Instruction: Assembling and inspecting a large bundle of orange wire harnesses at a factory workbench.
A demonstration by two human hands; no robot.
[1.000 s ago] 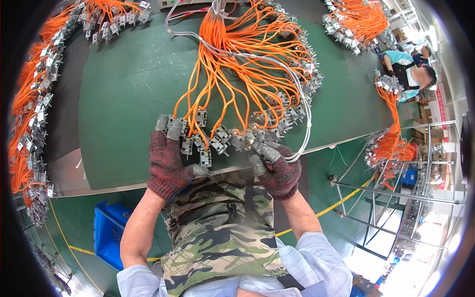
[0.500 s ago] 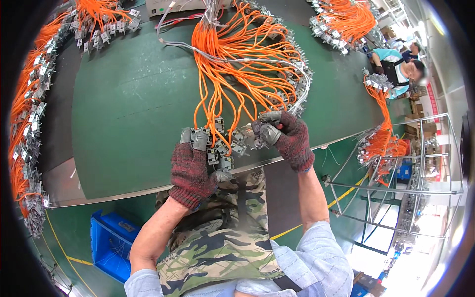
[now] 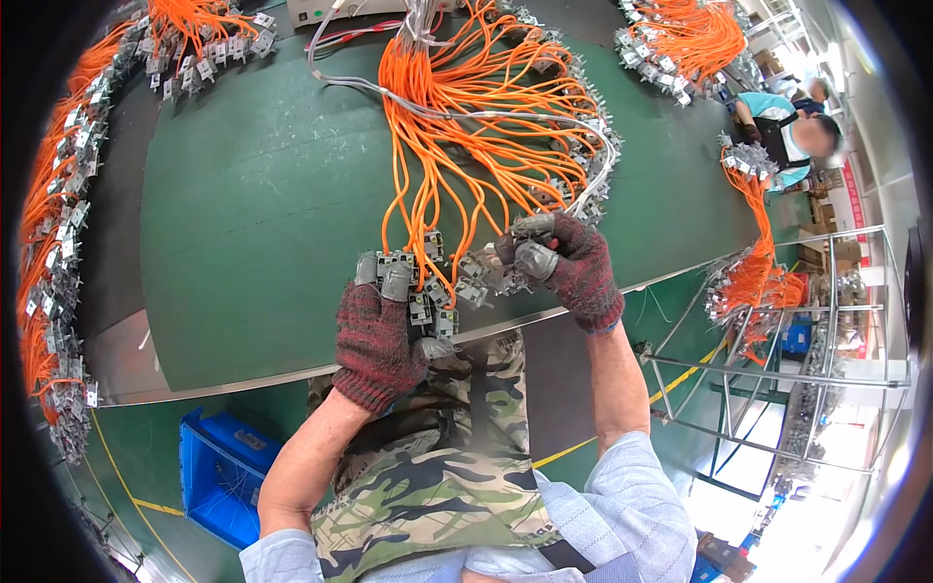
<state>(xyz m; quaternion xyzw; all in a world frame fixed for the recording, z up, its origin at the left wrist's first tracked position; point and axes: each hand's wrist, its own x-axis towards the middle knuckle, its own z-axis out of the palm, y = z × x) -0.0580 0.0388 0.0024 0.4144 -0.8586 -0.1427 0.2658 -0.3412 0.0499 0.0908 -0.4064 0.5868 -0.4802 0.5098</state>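
Note:
A large bundle of orange cables (image 3: pixel 437 87) fans toward me, each cable ending in a small grey connector (image 3: pixel 420 309). Several connectors lie together at the table's near edge. My left hand (image 3: pixel 379 335), in a dark red knit glove with grey-taped fingertips, rests against this cluster; its taped fingers lie stretched over one connector and the thumb stands apart. My right hand (image 3: pixel 569 267), gloved the same way, is bent with its fingertips pinched together just right of the cluster. What lies between those fingertips is hidden. A grey-white cable (image 3: pixel 505 119) loops across the orange ones.
The green-topped table (image 3: pixel 253 194) has a metal front edge. More orange cable bundles (image 3: pixel 73 214) line the left side. A blue bin (image 3: pixel 219 481) stands on the floor at lower left. A metal rack (image 3: pixel 777 374) is at right, and a co-worker (image 3: pixel 792 136) sits beyond it.
My right hand shifts very slightly to the right, with its fingers still pinched. My left hand stays almost in place at the connectors.

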